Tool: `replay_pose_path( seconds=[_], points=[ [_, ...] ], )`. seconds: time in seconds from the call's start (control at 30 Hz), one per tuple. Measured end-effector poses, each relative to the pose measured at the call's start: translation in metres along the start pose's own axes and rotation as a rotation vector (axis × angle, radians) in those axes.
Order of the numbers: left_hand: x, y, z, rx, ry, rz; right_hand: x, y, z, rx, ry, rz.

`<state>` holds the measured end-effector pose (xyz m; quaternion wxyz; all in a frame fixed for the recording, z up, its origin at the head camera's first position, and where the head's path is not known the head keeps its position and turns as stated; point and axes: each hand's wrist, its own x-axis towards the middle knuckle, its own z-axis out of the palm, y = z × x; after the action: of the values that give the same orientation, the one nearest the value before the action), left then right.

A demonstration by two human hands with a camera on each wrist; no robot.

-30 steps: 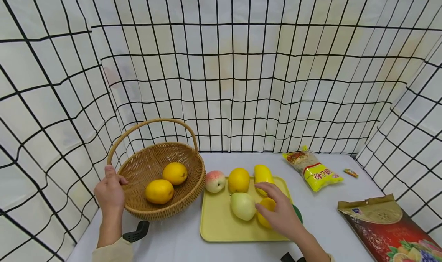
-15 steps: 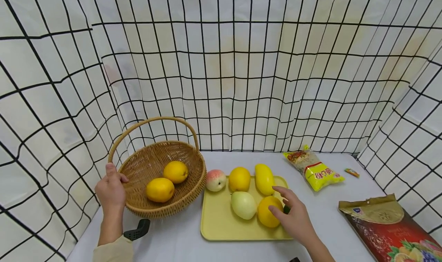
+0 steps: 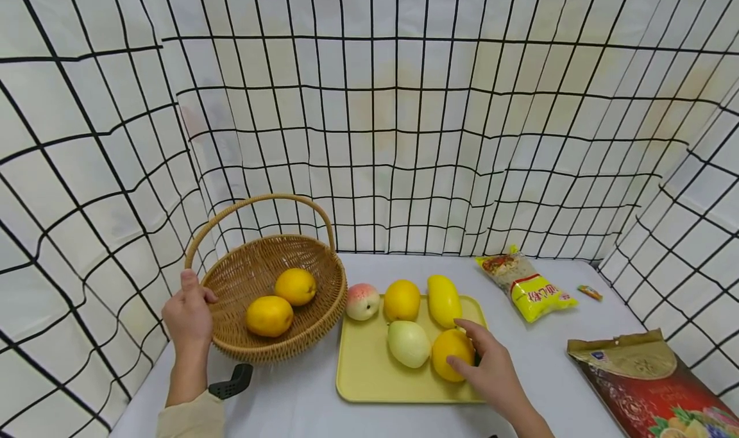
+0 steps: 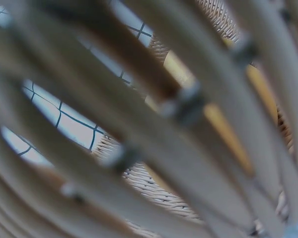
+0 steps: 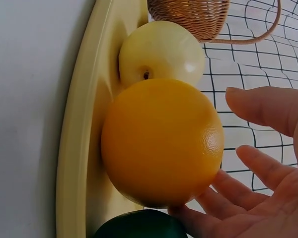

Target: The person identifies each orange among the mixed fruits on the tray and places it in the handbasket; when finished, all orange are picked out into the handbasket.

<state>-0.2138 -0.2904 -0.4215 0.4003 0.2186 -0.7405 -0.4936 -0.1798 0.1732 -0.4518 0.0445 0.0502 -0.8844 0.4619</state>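
Observation:
My left hand point(image 3: 189, 310) grips the left side of a wicker basket point(image 3: 242, 258) where its arched handle meets the rim. Two orange-yellow fruits point(image 3: 269, 316) lie in the tilted basket. The left wrist view is filled by blurred wicker, with that hand hidden. On a yellow tray point(image 3: 358, 383), my right hand point(image 3: 491, 364) reaches around an orange point(image 5: 161, 144) from the right. Its fingers are spread, with fingertips right at the orange's side and the thumb held apart in the right wrist view. A pale green pear point(image 3: 408, 344) and a dark green fruit point(image 5: 141, 225) flank the orange.
Another orange point(image 3: 401, 301), a yellow mango point(image 3: 444, 301) and a peach point(image 3: 362, 301) sit along the tray's back. To the right lie a yellow snack bag point(image 3: 528, 287), a small packet point(image 3: 589, 292) and a red-and-gold bag point(image 3: 646, 374). Black-lined white sheeting surrounds the table.
My right hand has drawn back right from above the tray's fruit, then come in closer around the front orange. My left hand keeps holding the basket; the view shifts slightly.

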Motion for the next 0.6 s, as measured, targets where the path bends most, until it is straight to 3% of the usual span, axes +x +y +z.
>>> replay_pose_path(
  seconds=[0.33, 0.6],
  points=[
    [0.000, -0.002, -0.001, 0.011, 0.004, 0.019, -0.001, 0.002, 0.006, -0.059, -0.064, -0.041],
    [-0.001, 0.000, -0.001, 0.006, -0.013, 0.008, -0.002, 0.007, 0.012, -0.091, -0.161, -0.014]
  ],
)
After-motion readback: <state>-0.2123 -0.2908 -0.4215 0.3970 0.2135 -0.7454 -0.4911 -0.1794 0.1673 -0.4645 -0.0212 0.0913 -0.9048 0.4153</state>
